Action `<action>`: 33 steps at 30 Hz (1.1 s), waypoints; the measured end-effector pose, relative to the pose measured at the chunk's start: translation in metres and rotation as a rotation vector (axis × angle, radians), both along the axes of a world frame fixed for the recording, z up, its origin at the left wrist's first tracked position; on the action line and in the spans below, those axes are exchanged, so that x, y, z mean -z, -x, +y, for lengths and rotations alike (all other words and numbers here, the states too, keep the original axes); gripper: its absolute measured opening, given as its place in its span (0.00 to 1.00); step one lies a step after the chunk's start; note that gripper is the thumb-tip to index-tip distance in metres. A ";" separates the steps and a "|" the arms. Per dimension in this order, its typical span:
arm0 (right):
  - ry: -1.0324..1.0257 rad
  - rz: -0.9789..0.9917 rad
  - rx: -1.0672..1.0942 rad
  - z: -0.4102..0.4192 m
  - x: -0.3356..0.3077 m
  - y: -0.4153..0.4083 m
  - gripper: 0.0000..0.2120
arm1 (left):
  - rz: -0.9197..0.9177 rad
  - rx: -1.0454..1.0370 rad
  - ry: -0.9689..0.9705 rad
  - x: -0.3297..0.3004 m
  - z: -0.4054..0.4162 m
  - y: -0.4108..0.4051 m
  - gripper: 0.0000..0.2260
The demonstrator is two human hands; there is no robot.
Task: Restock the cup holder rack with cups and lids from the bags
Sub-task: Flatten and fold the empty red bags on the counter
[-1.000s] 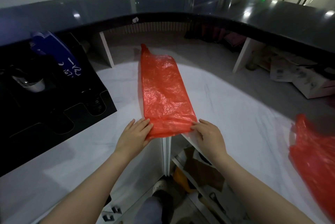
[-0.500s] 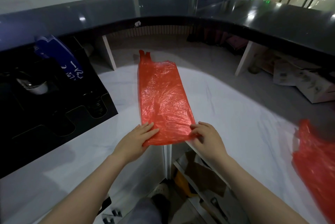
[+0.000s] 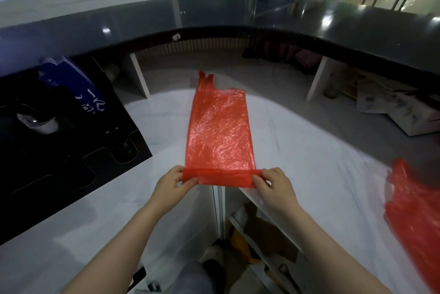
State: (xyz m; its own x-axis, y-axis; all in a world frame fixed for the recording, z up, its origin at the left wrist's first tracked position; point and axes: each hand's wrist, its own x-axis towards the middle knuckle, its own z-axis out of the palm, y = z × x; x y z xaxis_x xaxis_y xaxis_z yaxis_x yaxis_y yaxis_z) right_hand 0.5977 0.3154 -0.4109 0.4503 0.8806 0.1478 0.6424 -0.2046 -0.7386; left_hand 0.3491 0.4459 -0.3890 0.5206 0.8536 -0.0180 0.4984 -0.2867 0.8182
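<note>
White counter (image 3: 309,150) carries a flattened, empty-looking red bag (image 3: 219,127). Left hand (image 3: 170,185) and right hand (image 3: 273,184) each pinch its folded near edge. Black rack (image 3: 71,150) at left holds dark stacked lids (image 3: 123,147).

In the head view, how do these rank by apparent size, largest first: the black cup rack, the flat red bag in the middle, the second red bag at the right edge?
1. Black cup rack.
2. Flat red bag, pinched at its near end by the left hand and right hand.
3. Second red bag, though the frame cuts it off and it lies nearer the camera, so this place is unsure.
</note>
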 end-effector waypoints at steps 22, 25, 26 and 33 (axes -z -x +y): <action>0.116 -0.358 0.067 0.005 -0.008 0.015 0.13 | 0.043 -0.239 -0.223 0.012 -0.009 0.000 0.10; 0.145 -0.369 0.052 0.004 -0.007 0.015 0.12 | -0.001 -0.218 -0.231 0.010 -0.011 0.000 0.05; 0.153 -0.382 0.050 0.004 -0.006 0.015 0.12 | -0.008 -0.222 -0.310 0.010 -0.013 0.000 0.05; 0.228 -0.467 0.083 0.011 -0.007 0.020 0.15 | 0.386 0.418 -1.000 -0.002 -0.020 -0.025 0.23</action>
